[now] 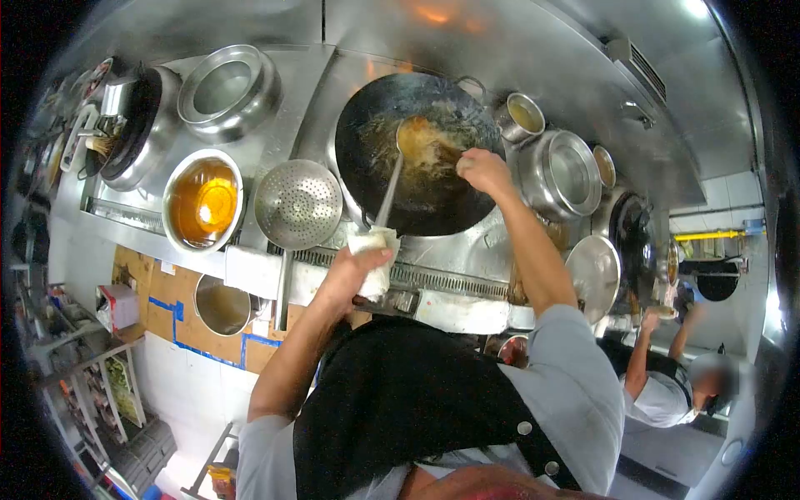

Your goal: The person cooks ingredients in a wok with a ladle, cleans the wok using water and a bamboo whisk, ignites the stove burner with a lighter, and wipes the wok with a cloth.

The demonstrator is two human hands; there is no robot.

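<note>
A dark wok (454, 200) sits on the range in front of me, with blurred liquid in its middle. A long-handled ladle (391, 190) lies across it, its bowl within the wok. The ladle's handle runs down into a folded white cloth (375, 282). My left hand (354, 273) is closed around that cloth at the wok's near edge; whether it also grips the wok's handle is hidden. My right hand (486, 172) is closed over the wok's right side. A blurred brownish thing extends from its fingers toward the liquid; its kind is unclear.
Left of the wok are a perforated strainer (298, 204), a bowl of amber liquid (239, 192) and a metal pot (267, 92). Steel pots (537, 179) crowd the right, beside a small pan (523, 115). A co-worker (658, 396) stands at the far right.
</note>
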